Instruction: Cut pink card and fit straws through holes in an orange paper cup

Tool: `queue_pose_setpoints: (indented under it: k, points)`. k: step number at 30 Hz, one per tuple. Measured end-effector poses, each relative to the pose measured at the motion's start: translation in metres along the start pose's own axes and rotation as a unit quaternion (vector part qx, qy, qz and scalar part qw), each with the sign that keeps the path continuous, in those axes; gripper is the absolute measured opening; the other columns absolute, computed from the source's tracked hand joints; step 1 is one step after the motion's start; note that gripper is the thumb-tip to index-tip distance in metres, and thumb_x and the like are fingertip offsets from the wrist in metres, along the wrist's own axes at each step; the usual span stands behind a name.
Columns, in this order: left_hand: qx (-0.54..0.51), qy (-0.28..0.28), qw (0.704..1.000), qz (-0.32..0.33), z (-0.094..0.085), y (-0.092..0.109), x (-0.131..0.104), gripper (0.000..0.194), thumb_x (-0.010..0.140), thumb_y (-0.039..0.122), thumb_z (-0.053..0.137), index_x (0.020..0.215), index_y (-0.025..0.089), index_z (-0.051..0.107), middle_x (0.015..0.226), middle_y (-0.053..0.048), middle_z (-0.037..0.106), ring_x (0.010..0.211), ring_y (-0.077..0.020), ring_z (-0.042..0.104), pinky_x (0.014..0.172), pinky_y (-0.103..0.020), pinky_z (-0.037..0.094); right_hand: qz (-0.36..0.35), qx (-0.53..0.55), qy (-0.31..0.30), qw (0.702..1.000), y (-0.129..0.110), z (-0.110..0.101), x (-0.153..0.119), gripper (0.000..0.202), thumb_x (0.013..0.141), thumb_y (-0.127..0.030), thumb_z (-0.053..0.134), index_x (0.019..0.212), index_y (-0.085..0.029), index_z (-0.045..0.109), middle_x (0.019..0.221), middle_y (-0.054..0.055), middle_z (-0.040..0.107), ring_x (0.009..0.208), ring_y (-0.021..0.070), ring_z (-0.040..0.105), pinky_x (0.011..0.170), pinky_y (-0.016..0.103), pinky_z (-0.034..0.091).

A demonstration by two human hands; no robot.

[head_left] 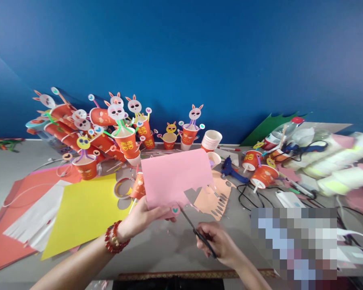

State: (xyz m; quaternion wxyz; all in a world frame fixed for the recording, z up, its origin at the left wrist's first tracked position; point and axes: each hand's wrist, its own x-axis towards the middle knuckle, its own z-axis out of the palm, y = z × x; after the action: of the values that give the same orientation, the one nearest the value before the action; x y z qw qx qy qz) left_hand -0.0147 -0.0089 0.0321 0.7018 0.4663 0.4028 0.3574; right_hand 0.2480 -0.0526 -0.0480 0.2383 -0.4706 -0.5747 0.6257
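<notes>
over the bare front of the grey table [165,257]: both hands meet at the lower edge of a pink sheet, raised toward the middle of the view.
left hand [145,219]: comes in from the lower left, forearm slanting up, a red bead bracelet [117,237] at the wrist; it pinches the sheet's lower left part, thumb on top.
right hand [216,241]: comes in from the lower right, fingers curled around the handles of dark scissors [196,232]; the blades point up and left to the sheet's lower edge, but i cannot tell how far they are spread.
pink sheet [175,175]: flat, tilted a little, its upper edge straight; the lower right is cut away in an uneven notch.
round disc [176,210]: small, pale, with a teal mark, on the sheet by the left thumb, just beside the scissor tips.
left side: a yellow sheet [84,209] lies near the left forearm.
right side: a peach sheet [210,205] with slots cut in it lies just beyond the right hand; a blue glue gun [234,173] is farther back.
open room: bare tabletop between the forearms, down to a patterned strip [196,275] at the near edge.
</notes>
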Motion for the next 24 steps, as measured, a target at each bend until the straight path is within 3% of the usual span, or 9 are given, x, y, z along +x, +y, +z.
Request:
queue_pose_setpoints:
  k: [14,20,24]
  points:
    - [0.053,-0.048,0.997,0.016,-0.008,0.0,0.003,0.036,0.083,0.039,0.071,0.104,0.009,0.075,0.1,-0.017,0.076,0.069,-0.0212,0.071,0.068,-0.031,0.057,0.024,0.0,-0.012,1.0,-0.004,-0.009,-0.006,0.039,0.078,-0.043,0.071,0.059,-0.019,0.047,0.053,-0.008,0.04,0.043,0.0061,0.042,0.042,0.017,0.029]
    - [0.076,-0.032,0.996,0.046,-0.007,0.002,0.004,0.034,0.089,0.043,0.064,0.084,0.01,0.074,0.082,-0.013,0.077,0.062,-0.0181,0.069,0.063,-0.027,0.055,0.047,-0.003,-0.016,0.999,-0.009,-0.008,-0.012,0.034,0.075,-0.04,0.07,0.06,-0.019,0.049,0.052,-0.007,0.045,0.045,0.0074,0.043,0.041,0.017,0.03]
    - [0.05,-0.023,0.997,0.045,-0.003,0.001,0.006,0.036,0.089,0.045,0.063,0.078,0.011,0.068,0.075,-0.01,0.075,0.05,-0.0143,0.066,0.052,-0.024,0.051,0.045,0.018,-0.007,0.999,-0.019,0.003,-0.015,0.036,0.073,-0.044,0.07,0.059,-0.019,0.048,0.052,-0.006,0.047,0.042,0.007,0.044,0.041,0.018,0.033]
